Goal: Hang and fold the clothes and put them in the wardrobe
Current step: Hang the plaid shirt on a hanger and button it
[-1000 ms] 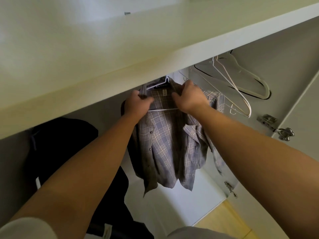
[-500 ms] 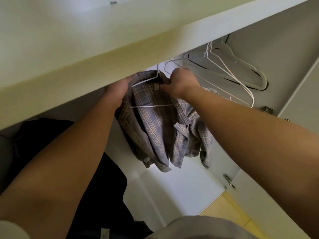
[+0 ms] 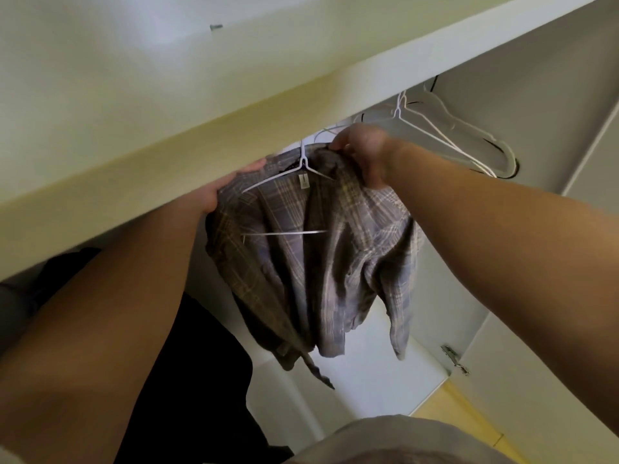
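A grey-blue plaid shirt (image 3: pixel 321 256) hangs on a white wire hanger (image 3: pixel 303 169) inside the wardrobe, just under the shelf. My left hand (image 3: pixel 224 189) holds the shirt's left shoulder; its fingers are partly hidden behind the cloth and the shelf edge. My right hand (image 3: pixel 363 152) pinches the collar and right shoulder of the shirt beside the hanger's hook. The shirt's front is open and its hem dangles free.
The wardrobe shelf (image 3: pixel 201 128) juts out low above my hands. Several empty hangers (image 3: pixel 445 135) hang to the right. A black garment (image 3: pixel 187 380) hangs at the left. The open door (image 3: pixel 549 396) with its hinge (image 3: pixel 454 358) stands at the right.
The shirt on its hanger has gone up and deeper under the shelf. My left hand has slid from the collar out to the left shoulder; my right hand stays at the collar.
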Available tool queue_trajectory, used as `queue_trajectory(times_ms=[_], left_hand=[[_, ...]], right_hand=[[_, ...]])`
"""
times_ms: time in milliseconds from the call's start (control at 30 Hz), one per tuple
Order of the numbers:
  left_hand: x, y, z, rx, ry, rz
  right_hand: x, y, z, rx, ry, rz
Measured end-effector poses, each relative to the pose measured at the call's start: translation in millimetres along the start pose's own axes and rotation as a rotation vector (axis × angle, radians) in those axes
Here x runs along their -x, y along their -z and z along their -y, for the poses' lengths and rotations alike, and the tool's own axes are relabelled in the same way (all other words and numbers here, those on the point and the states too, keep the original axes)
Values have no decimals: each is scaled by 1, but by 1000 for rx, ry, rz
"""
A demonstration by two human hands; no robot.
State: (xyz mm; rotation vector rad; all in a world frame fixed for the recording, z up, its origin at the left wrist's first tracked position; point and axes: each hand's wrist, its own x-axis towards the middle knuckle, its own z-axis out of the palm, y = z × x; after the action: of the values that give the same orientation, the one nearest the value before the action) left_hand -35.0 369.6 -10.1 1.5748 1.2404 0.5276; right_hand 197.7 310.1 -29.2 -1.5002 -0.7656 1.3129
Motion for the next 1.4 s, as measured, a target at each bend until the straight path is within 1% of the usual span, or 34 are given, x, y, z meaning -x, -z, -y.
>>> queue_trajectory(times_ms=[33, 100, 167, 267, 300, 333, 400, 467, 600, 667, 733, 767, 833, 900, 967, 1000, 1067, 1133, 1167, 1200, 1300, 1400], left_hand=[[-7, -2, 0, 7, 6, 55], [-3, -8, -3, -100, -5, 107], [1, -9, -7, -75, -18, 68], [-13, -5, -7, -43, -2, -61], [-13, -7, -9, -25, 16, -97], [-17, -7, -7, 7, 48, -91], [-29, -5, 0, 72, 148, -29], [-32, -3, 6, 50, 220, 10], [-31, -1, 12, -39, 214, -23], [-25, -4, 13, -94, 203, -7], [-23, -10, 11, -156, 178, 0], [-24, -14, 11, -231, 149, -12], [-17, -19, 12, -369, 53, -60], [-18, -15, 21, -379, 70, -143], [-21, -8, 38, -395, 83, -242], [-23, -6, 47, -416, 63, -315], [-25, -6, 69, -369, -56, -494], [-22, -15, 89, -249, -175, -637], [-20, -21, 98, -229, -214, -653], [-17, -27, 105, -233, -237, -632], [-19, -38, 124, -328, -266, -553], [-26, -43, 139, -387, -183, -563]], right_hand=[[1, 1, 0, 44, -24, 39], [-2, 3, -1, 121, -17, 60], [-2, 3, 2, 132, -15, 101], [-1, 5, 5, 112, -45, 138], [0, 5, 5, 114, -60, 129], [0, 5, 4, 111, -80, 113], [2, 2, 5, 141, -105, 44], [2, -2, 5, 219, -86, -28], [3, -4, 7, 392, -53, -117], [6, -1, 6, 482, -26, -141], [5, 5, 4, 642, 40, -110], [3, 8, 1, 719, 76, -128], [-3, 12, -5, 840, 141, -262], [-9, 16, -12, 912, 187, -390], [-12, 20, -22, 906, 194, -434], [-12, 22, -28, 914, 207, -453], [-10, 25, -42, 949, 265, -514], [-4, 24, -60, 897, 334, -582], [1, 22, -69, 872, 355, -600], [5, 21, -78, 884, 370, -601], [10, 22, -103, 1045, 438, -591], [9, 24, -120, 1064, 541, -633]])
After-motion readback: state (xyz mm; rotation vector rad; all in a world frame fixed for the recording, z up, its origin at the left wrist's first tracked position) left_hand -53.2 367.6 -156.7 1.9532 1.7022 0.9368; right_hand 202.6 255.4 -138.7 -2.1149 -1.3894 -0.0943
